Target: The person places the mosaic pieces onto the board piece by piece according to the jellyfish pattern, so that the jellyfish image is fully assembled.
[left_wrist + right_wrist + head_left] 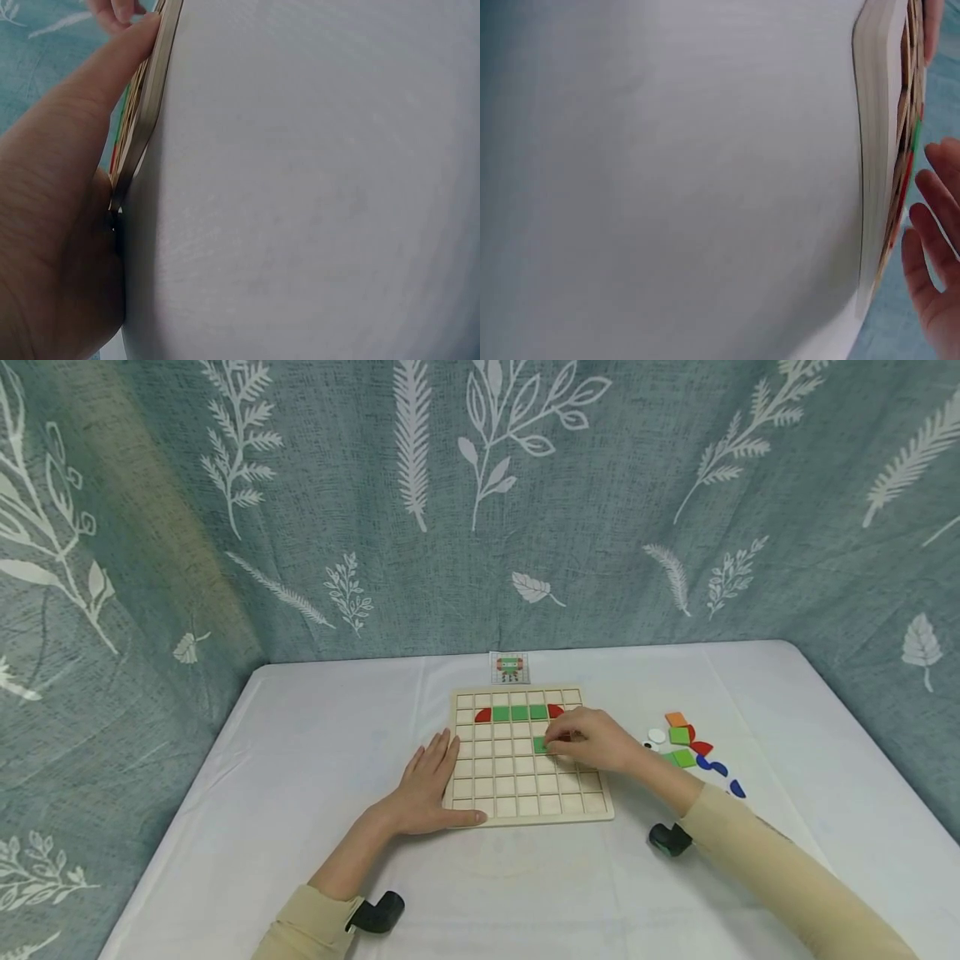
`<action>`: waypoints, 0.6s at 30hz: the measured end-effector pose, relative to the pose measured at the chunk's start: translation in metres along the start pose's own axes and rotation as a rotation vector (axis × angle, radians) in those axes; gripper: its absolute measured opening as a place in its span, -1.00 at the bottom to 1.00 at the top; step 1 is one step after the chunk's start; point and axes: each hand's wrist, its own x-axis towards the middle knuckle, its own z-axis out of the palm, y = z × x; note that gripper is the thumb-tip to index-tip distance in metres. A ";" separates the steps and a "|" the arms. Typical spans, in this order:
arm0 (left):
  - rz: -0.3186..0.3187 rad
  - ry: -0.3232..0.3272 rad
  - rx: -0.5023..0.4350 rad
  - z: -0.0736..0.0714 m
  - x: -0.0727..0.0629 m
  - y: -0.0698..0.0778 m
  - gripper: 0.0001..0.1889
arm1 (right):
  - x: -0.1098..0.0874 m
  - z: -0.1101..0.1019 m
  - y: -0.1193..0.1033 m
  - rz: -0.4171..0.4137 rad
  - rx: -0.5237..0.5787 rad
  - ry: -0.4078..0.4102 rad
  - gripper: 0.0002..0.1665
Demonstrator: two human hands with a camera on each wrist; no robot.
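Observation:
A wooden grid board lies on the white table. My left hand rests along its left edge, fingers straight, thumb on the front left corner. My right hand bends over the board's right half, thumb and fingertips pinching a green square tile at its right side. This tile lies at a grid cell; the hand hides part of it. In a row farther back, three green squares sit between a red curved piece and another red piece. The right wrist view shows the right hand's fingers beside the board.
Behind the board lies a small picture card with a green and red figure. Loose pieces lie to the right: an orange square, green squares, red pieces, white discs and blue curved pieces. A patterned curtain hangs behind.

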 end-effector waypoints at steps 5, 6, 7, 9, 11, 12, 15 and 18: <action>0.005 -0.003 -0.005 0.001 0.000 0.000 0.25 | -0.025 -0.016 0.010 0.073 0.020 0.053 -0.86; 0.006 -0.004 -0.007 0.001 0.000 0.000 0.25 | -0.032 -0.020 0.012 0.090 0.010 0.066 -0.86; 0.008 -0.003 -0.009 0.001 -0.001 0.000 0.25 | -0.038 -0.024 0.016 0.105 0.006 0.073 -0.86; 0.013 0.001 -0.020 0.001 -0.001 0.000 0.24 | -0.052 -0.032 0.021 0.124 -0.012 0.090 -0.86; 0.015 0.003 -0.028 0.000 -0.001 0.000 0.23 | -0.065 -0.040 0.026 0.136 -0.040 0.099 -0.86; 0.018 0.006 -0.033 0.000 -0.001 0.000 0.23 | -0.072 -0.044 0.027 0.146 -0.050 0.099 -0.86; 0.021 0.009 -0.034 -0.001 -0.001 0.000 0.22 | -0.091 -0.055 0.031 0.177 -0.086 0.097 -0.86; 0.025 0.008 -0.030 -0.001 -0.001 0.000 0.22 | -0.107 -0.064 0.033 0.212 -0.129 0.088 -0.86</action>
